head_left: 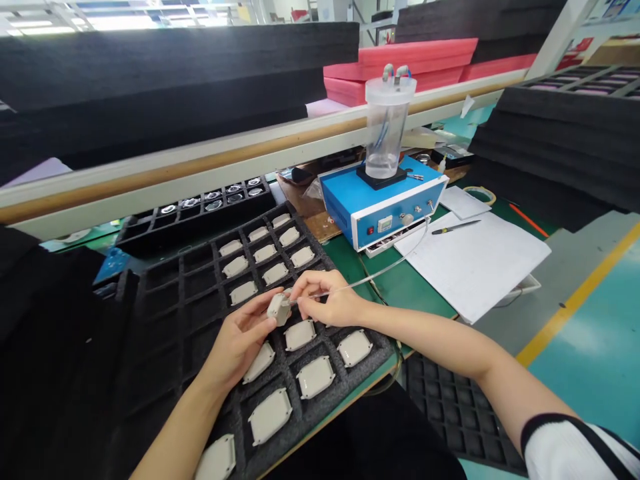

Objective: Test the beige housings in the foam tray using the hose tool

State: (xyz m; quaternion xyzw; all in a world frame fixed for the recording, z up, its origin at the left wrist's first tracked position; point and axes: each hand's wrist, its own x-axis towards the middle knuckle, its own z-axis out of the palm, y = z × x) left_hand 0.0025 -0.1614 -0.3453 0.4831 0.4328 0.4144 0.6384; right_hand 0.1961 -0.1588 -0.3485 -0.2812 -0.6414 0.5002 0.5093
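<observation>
My left hand (245, 337) pinches a beige watch case (278, 309) between thumb and fingers, lifted above the black foam tray (345, 390). Close beside it, the fingers of my right hand (333, 300) are closed on the end of a clear dispensing tube (383, 272). The tube's tip is at the case; whether they touch is hard to see. From my right hand the tube runs back to a blue dispenser (385, 200). More beige watch cases (316, 377) lie in the tray's compartments around and below my hands.
On the dispenser stands a clear canister (387, 127). White paper (480, 260) with a pen (455, 227) lies to its right. Behind is another black tray (200, 207) with shiny round parts. A shelf rail (240, 150) crosses above, bearing black foam stacks (175, 80).
</observation>
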